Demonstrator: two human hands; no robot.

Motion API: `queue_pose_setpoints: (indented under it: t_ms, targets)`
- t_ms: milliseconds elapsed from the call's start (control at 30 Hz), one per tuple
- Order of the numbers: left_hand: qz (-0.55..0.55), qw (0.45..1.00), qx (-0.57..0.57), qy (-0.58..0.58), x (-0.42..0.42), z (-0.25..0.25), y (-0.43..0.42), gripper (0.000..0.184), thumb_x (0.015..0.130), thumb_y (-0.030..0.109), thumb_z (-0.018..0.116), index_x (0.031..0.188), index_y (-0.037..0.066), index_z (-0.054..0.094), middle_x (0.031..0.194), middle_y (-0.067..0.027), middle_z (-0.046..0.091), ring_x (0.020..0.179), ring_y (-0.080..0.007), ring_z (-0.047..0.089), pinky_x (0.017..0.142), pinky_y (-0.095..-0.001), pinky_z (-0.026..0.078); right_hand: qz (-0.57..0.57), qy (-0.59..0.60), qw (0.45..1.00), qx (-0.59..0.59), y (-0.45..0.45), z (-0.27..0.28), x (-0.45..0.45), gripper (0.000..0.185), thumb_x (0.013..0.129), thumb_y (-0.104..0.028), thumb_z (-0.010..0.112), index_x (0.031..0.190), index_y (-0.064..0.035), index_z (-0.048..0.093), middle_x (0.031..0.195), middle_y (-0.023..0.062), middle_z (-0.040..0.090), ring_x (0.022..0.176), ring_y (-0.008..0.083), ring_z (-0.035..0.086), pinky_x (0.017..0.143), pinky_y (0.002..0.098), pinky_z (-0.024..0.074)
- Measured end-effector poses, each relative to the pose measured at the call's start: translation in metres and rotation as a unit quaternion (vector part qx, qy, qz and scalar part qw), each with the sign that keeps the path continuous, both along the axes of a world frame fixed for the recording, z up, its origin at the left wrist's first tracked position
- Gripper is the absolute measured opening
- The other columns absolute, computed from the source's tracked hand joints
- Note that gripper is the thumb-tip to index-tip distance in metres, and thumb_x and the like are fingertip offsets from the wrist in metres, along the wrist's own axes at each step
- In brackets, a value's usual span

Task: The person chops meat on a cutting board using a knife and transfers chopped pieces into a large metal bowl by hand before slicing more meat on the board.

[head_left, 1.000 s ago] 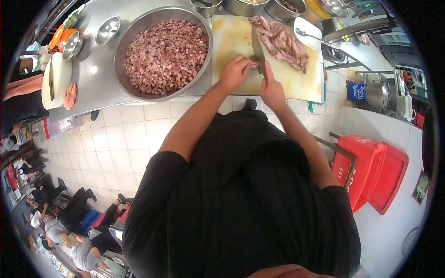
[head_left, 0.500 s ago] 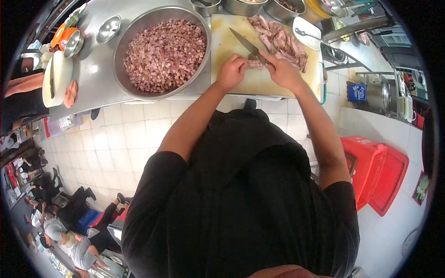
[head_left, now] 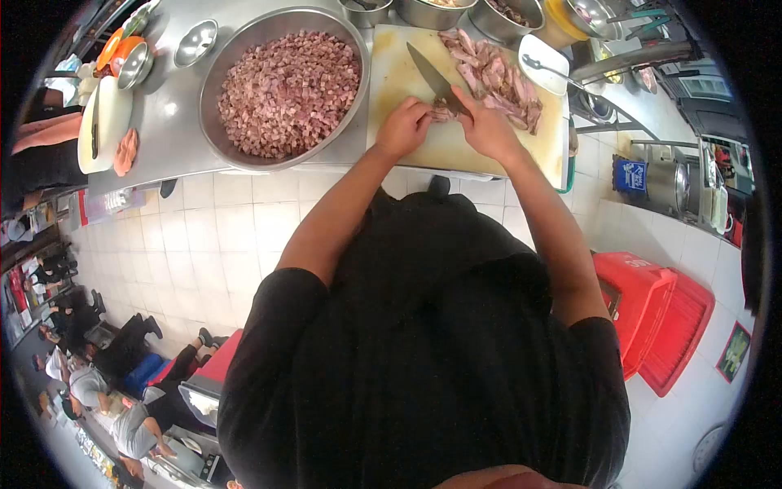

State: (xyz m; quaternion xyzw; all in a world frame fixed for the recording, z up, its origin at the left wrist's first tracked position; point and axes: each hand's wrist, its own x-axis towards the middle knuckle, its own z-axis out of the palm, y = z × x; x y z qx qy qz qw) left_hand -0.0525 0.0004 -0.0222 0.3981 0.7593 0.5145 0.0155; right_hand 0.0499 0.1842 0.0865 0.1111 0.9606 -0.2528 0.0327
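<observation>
My right hand is wrapped round the handle of a knife, whose blade slants up and to the left over the cutting board. Beside the blade, my left hand presses curled fingers onto a small portion of meat on the board. A pile of meat strips lies at the board's right side. Left of the board stands a large metal bowl full of diced pinkish meat.
Metal pots line the far edge, near a white dish with a spoon. At left, a second cutting board carries a knife, beside another person's arm. A red bin stands on the floor at right; people work at lower left.
The view has shifted slightly. The portion of meat under my left fingers looks smaller, and the knife blade sits a little differently beside it. Both hands keep their holds.
</observation>
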Motion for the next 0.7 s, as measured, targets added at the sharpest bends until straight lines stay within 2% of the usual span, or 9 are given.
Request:
queue_pose_setpoints:
  t_ms: [100,200,267,300,367,467,600,700]
  targets:
    - [0.003,1.000,-0.009,-0.005,0.001,-0.003,0.002,0.015,0.090,0.008,0.071,0.105,0.005,0.074,0.102,-0.0140,0.066,0.097,-0.0373,0.067,0.086,-0.0445,0.056,-0.015,-0.078,0.996,0.028,-0.011,0.024,0.005,0.063,0.101,-0.017,0.057,0.161,-0.0275,0.042,0.100,0.0299,0.072,0.093,0.0487,0.070,0.084,0.0581,0.0540]
    - [0.007,1.000,-0.020,-0.004,0.003,0.000,-0.001,0.016,0.090,0.008,0.071,0.105,0.005,0.074,0.101,-0.0140,0.066,0.097,-0.0371,0.067,0.086,-0.0446,0.056,-0.030,-0.093,0.995,0.036,-0.018,0.014,0.021,0.067,0.101,-0.018,0.056,0.164,-0.0305,0.036,0.094,0.0282,0.073,0.086,0.0479,0.071,0.080,0.0601,0.0555]
    - [0.000,0.999,-0.039,0.004,0.004,0.011,-0.004,0.017,0.091,0.007,0.072,0.108,0.006,0.073,0.104,-0.0143,0.068,0.095,-0.0369,0.069,0.083,-0.0437,0.057,-0.055,-0.052,0.997,0.017,-0.027,-0.029,0.033,0.068,0.101,-0.018,0.056,0.164,-0.0320,0.034,0.090,0.0279,0.073,0.084,0.0480,0.071,0.077,0.0605,0.0556]
    - [-0.005,0.999,-0.045,0.012,0.003,0.012,-0.003,0.017,0.091,0.006,0.072,0.109,0.006,0.073,0.105,-0.0144,0.069,0.095,-0.0368,0.070,0.082,-0.0433,0.057,-0.071,-0.028,0.997,0.010,-0.033,-0.033,0.035,0.069,0.101,-0.018,0.057,0.164,-0.0328,0.034,0.089,0.0278,0.073,0.082,0.0480,0.071,0.076,0.0607,0.0557]
    - [-0.006,1.000,-0.026,0.011,-0.005,0.012,0.001,0.018,0.091,0.006,0.072,0.109,0.007,0.073,0.103,-0.0144,0.068,0.093,-0.0364,0.069,0.081,-0.0432,0.057,-0.054,0.000,0.998,0.013,-0.028,-0.036,0.026,0.070,0.100,-0.018,0.058,0.164,-0.0334,0.034,0.085,0.0275,0.072,0.078,0.0486,0.070,0.073,0.0611,0.0555]
    - [-0.012,1.000,-0.025,-0.002,0.000,0.003,-0.001,0.016,0.089,0.006,0.072,0.105,0.006,0.074,0.100,-0.0138,0.067,0.094,-0.0360,0.068,0.083,-0.0444,0.056,-0.019,0.008,0.999,0.027,-0.016,-0.011,0.011,0.071,0.100,-0.017,0.060,0.164,-0.0309,0.035,0.083,0.0297,0.071,0.076,0.0508,0.069,0.072,0.0630,0.0540]
    - [-0.005,1.000,-0.017,-0.004,0.002,-0.002,-0.001,0.015,0.089,0.006,0.073,0.104,0.006,0.074,0.100,-0.0136,0.066,0.096,-0.0357,0.067,0.084,-0.0446,0.056,-0.049,-0.018,0.999,0.003,-0.020,-0.012,0.015,0.069,0.100,-0.018,0.058,0.164,-0.0295,0.035,0.087,0.0295,0.072,0.079,0.0512,0.070,0.074,0.0619,0.0549]
    - [0.003,1.000,0.004,0.003,0.004,0.001,-0.004,0.019,0.089,0.003,0.073,0.108,0.007,0.075,0.100,-0.0138,0.068,0.091,-0.0345,0.069,0.079,-0.0416,0.056,-0.088,-0.015,0.996,-0.009,-0.045,-0.036,0.033,0.067,0.100,-0.019,0.055,0.164,-0.0281,0.035,0.087,0.0286,0.073,0.082,0.0507,0.071,0.078,0.0614,0.0558]
